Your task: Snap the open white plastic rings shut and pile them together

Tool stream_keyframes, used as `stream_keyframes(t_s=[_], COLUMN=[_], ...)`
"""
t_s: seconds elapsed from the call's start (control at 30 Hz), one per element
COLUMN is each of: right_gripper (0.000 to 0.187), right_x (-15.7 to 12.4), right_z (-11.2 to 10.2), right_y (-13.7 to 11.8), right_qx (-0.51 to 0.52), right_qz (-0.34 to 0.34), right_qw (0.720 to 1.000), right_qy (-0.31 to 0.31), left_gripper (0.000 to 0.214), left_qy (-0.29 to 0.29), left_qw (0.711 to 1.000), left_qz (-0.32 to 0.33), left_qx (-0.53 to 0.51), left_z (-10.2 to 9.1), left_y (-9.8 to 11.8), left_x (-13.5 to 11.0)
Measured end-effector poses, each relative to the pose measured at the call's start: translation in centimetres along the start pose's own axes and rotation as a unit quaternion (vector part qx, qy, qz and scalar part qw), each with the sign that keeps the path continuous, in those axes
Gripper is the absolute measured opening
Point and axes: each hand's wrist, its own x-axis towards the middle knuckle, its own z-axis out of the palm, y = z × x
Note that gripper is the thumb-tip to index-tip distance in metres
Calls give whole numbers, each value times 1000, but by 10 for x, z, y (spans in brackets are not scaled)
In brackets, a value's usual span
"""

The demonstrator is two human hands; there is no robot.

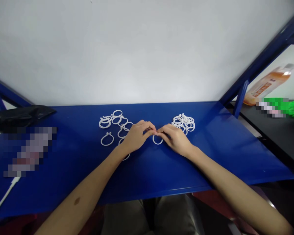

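Between my hands hangs a white plastic curtain ring [157,140], its top pinched in the fingertips of both. My left hand [138,134] grips it from the left and my right hand [174,137] from the right; the fingers hide the ring's ends. Several loose white rings [107,139] lie spread on the blue table to the left, some partly under my left hand and forearm. Just beyond my right hand is a heap of similar rings [186,122], overlapping one another.
The blue table [176,176] meets a pale wall behind. A black plastic bag [22,116], a blurred-out object and a white cable [2,200] are at the left. Blue frame bars rise on both sides. A bottle of orange drink [268,85] stands on a dark surface at right.
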Motion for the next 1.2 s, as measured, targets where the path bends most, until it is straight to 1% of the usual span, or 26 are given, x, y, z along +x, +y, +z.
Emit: stream_keyframes(t_s=[0.1,0.2,0.27,0.33,0.4,0.43,0.5,0.6,0.77,0.9,0.97,1.03,1.1,1.2], right_gripper=[15,14,15,17,17,15,13,12,10,10,8,8,8,8], right_x=[2,4,3,1,-4,-6,-11,-16,-19,-19,-19,-18,-18,-17], right_z=[0,-8,-20,-37,-58,-67,-83,-95,-93,-92,-92,-90,-89,-87], right_y=[5,8,12,20,30,35,43,50,50,49,48,48,48,46], right_qx=[-31,-54,-95,-160,-210,-216,-201,-176,-176,-169,-169,-174,-179,-177], right_qz=[11,27,30,39,69,89,122,150,162,182,196,204,204,203], right_qw=[999,998,994,985,972,968,968,971,971,969,966,963,962,962], right_qy=[6,27,39,54,78,88,93,58,18,-7,-19,-26,-27,-36], left_gripper=[12,17,19,23,27,29,29,26,22,20,21,22,25,30], left_qy=[9,45,80,97,81,67,43,25,11,21,31,32,23,-1], left_qw=[998,985,963,932,905,897,890,902,936,947,941,928,916,910], left_qz=[0,-18,-37,-66,-101,-115,-131,-128,-128,-113,-99,-101,-119,-152], left_qx=[58,164,256,344,405,422,434,411,329,301,321,356,382,386], left_z=[-1,-6,-12,-17,-21,-23,-23,-22,-19,-19,-20,-21,-21,-22], left_y=[-5,-10,-14,-17,-19,-20,-20,-22,-22,-25,-28,-29,-30,-31], left_x=[1,1,0,-2,-4,-5,-6,-6,-4,-3,-4,-4,-5,-4])
